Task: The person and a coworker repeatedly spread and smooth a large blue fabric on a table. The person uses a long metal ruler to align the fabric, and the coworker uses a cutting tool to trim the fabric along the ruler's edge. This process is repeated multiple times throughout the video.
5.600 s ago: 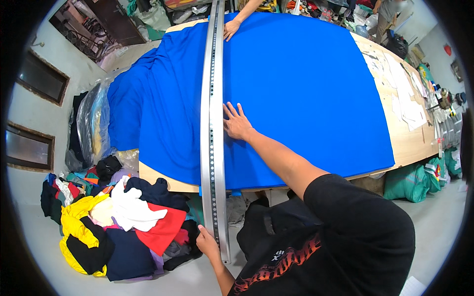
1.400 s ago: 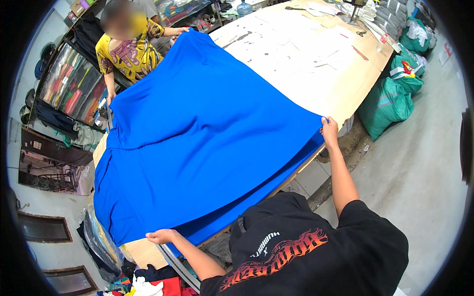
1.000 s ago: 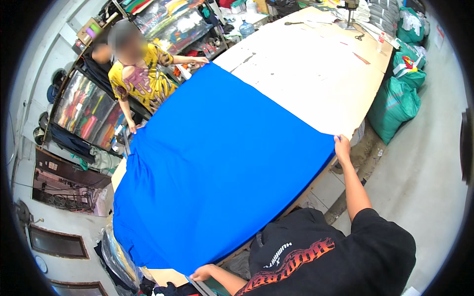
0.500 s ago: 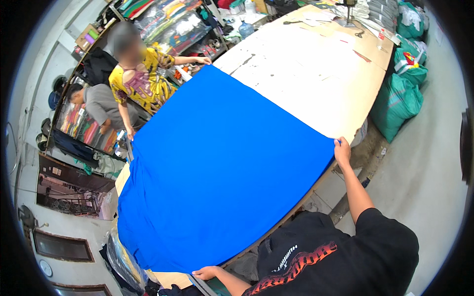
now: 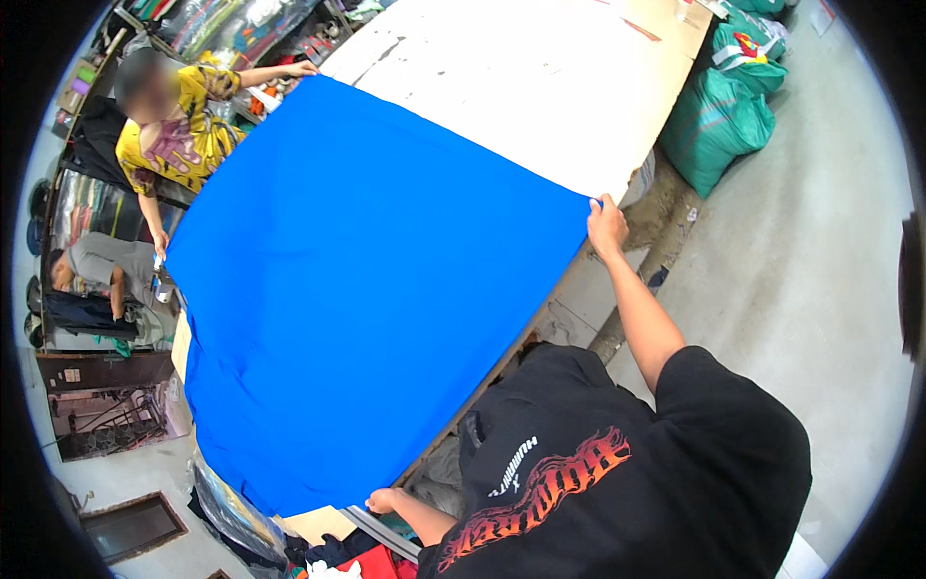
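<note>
A wide blue fabric (image 5: 376, 280) lies spread over the pale wooden table (image 5: 502, 77). My right hand (image 5: 606, 220) pinches the fabric's near right corner at the table edge. Near the bottom, my left hand (image 5: 383, 500) grips the fabric's near left edge, just above a long metal bar (image 5: 391, 540). Across the table, a co-worker in a yellow patterned top (image 5: 193, 135) holds the far edge at two spots, one hand at the upper corner and one lower on the left.
Green sacks (image 5: 719, 125) sit beside the table at right. Shelves of wrapped fabrics (image 5: 87, 203) line the far left, where a second person in grey (image 5: 106, 261) bends over. A pile of clothes (image 5: 371, 565) is at the bottom, near a doorway (image 5: 106, 415) and window (image 5: 130, 524).
The fabric, loose and rumpled earlier, is now stretched flatter across the table. The metal bar that lay across it is off it. The view has shifted, and the grey-clad person appears bending lower.
</note>
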{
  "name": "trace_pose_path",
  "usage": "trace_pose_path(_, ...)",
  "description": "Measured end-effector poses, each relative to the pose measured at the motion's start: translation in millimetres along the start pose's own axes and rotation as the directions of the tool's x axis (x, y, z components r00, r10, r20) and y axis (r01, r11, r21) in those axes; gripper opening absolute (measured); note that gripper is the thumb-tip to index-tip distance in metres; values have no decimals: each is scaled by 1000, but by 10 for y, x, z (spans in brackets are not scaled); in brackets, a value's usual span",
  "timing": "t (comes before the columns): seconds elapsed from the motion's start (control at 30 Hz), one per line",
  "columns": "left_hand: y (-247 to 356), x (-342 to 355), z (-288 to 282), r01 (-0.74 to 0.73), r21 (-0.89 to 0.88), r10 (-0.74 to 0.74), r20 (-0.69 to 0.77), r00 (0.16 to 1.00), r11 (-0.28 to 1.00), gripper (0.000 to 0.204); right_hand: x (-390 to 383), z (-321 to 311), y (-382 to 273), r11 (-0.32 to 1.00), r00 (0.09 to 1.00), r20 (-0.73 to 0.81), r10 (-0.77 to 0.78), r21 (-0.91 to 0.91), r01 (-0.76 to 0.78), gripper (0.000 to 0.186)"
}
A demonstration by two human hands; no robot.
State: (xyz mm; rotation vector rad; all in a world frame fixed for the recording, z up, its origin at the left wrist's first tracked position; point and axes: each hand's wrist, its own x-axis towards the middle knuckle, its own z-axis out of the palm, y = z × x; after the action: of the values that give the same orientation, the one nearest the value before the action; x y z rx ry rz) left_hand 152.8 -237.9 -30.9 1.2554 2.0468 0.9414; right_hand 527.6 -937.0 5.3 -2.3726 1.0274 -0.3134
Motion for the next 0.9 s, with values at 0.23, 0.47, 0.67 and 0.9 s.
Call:
trace_pose_path(0.23,72,-140,61,30,143,-39,55,998,989,60,-35,-22,48,991,995,56,-87,-99,92,21)
trace_pose_path(0.47,328,-123,86,-9,113,9,5,1000,994,58,55,-1,77,975,985,44,-164,-146,169,17)
trace_pose_path(0.67,109,237,-49,5,119,-2,-32,999,993,57,88,-14,30,961,981,92,-170,-203,185,17)
trace_pose_path(0.9,-7,-61,-29,77,260,-79,-3,997,963,56,93,99,90,962,985,70,-155,-215,167,15)
